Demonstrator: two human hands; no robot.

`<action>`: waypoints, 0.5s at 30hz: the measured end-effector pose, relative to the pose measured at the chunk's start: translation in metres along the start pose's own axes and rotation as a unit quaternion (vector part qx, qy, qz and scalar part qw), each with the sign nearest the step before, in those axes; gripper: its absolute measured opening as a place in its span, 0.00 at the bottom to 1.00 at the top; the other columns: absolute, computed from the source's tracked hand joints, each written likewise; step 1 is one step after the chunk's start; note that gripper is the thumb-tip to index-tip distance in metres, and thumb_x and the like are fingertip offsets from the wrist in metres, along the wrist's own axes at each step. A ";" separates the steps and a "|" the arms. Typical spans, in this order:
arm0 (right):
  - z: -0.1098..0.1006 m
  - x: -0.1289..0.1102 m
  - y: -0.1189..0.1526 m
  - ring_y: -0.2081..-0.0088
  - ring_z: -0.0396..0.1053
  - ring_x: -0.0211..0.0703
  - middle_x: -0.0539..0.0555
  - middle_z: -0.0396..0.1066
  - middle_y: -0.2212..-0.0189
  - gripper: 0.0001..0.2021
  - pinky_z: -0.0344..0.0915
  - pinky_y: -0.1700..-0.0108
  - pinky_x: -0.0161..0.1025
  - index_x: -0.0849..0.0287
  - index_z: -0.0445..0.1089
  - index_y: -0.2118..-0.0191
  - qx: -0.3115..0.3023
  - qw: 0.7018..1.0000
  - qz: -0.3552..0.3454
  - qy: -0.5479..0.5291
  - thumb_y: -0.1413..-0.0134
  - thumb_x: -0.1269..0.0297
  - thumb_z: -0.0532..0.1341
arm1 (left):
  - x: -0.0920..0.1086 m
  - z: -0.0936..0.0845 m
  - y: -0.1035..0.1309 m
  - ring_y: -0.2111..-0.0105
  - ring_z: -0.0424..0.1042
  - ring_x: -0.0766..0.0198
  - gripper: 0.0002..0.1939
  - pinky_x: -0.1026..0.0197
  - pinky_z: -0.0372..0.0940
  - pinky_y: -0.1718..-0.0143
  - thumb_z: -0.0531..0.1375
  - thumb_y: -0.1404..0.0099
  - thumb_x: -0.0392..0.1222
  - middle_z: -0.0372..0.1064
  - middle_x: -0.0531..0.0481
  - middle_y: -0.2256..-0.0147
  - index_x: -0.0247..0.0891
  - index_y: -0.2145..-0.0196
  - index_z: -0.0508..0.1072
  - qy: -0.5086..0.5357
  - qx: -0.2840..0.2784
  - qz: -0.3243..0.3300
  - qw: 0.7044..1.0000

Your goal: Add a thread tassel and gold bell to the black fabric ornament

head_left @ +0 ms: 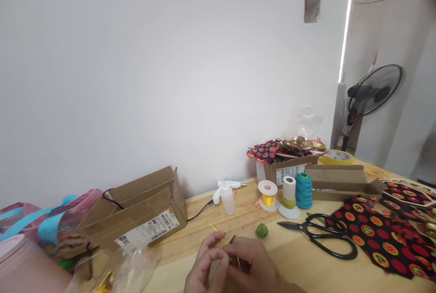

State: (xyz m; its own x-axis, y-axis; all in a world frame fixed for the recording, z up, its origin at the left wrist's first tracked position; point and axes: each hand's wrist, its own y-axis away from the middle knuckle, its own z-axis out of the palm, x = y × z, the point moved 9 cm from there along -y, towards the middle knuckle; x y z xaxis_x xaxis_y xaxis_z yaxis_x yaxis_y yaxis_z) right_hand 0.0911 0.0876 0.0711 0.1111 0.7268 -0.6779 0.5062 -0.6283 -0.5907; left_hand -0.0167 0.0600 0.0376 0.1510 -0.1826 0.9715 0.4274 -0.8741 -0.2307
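Observation:
Close together at the near edge of the table, my left hand and my right hand both have their fingers curled in a pinch. A thin yellow cord runs up from between them, and a short piece shows at the right fingers. Anything else inside the fingers is hidden. Just beyond my right hand lies a small ball of green yarn. Black-handled scissors rest to the right, blades pointing left. Behind stand a spool of yellow cord, a spool of green cord and a teal thread cone.
A cardboard box and plastic bag lie left, near a pink container. A white bottle and white glue gun stand by the wall. Patterned dark fabric, a filled box and yellow tape occupy the right.

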 end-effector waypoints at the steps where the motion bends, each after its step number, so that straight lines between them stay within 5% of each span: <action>1: -0.001 -0.003 0.000 0.81 0.59 0.34 0.47 0.63 0.85 0.12 0.54 0.78 0.30 0.59 0.72 0.74 0.006 1.000 -0.010 -0.002 0.49 0.62 0.54 | 0.001 0.002 0.001 0.53 0.62 0.48 0.17 0.53 0.56 0.51 0.61 0.55 0.56 0.67 0.40 0.58 0.37 0.83 0.73 -0.005 -0.008 0.007 1.000; 5: -0.008 -0.002 -0.002 0.77 0.64 0.36 0.50 0.69 0.80 0.12 0.58 0.74 0.30 0.59 0.73 0.73 0.029 0.996 0.003 -0.086 0.48 0.63 0.54 | -0.005 0.012 0.005 0.54 0.64 0.51 0.12 0.56 0.60 0.55 0.61 0.51 0.50 0.67 0.42 0.59 0.40 0.72 0.73 0.076 -0.061 0.010 0.995; 9: -0.008 0.005 -0.003 0.72 0.67 0.36 0.50 0.73 0.73 0.08 0.61 0.69 0.30 0.58 0.74 0.70 0.013 0.985 0.052 -0.164 0.50 0.67 0.57 | -0.016 0.023 0.006 0.56 0.67 0.52 0.31 0.57 0.62 0.56 0.64 0.55 0.49 0.69 0.43 0.57 0.43 0.52 0.64 0.147 -0.125 -0.004 0.981; 15: -0.008 0.019 -0.010 0.78 0.61 0.33 0.46 0.67 0.82 0.08 0.55 0.77 0.28 0.59 0.74 0.75 -0.039 0.978 0.138 -0.150 0.52 0.69 0.58 | -0.001 0.031 -0.002 0.63 0.71 0.56 0.14 0.60 0.65 0.62 0.59 0.49 0.37 0.73 0.46 0.63 0.40 0.62 0.73 -0.012 -0.197 -0.032 0.980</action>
State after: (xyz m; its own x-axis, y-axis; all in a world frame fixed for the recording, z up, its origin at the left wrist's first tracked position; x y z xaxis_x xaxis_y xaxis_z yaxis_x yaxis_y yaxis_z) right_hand 0.0951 0.1101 0.0672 0.0021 0.4105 -0.9119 0.5570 -0.7578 -0.3399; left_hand 0.0100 0.0764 0.0351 0.1576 -0.1149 0.9808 0.0594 -0.9903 -0.1256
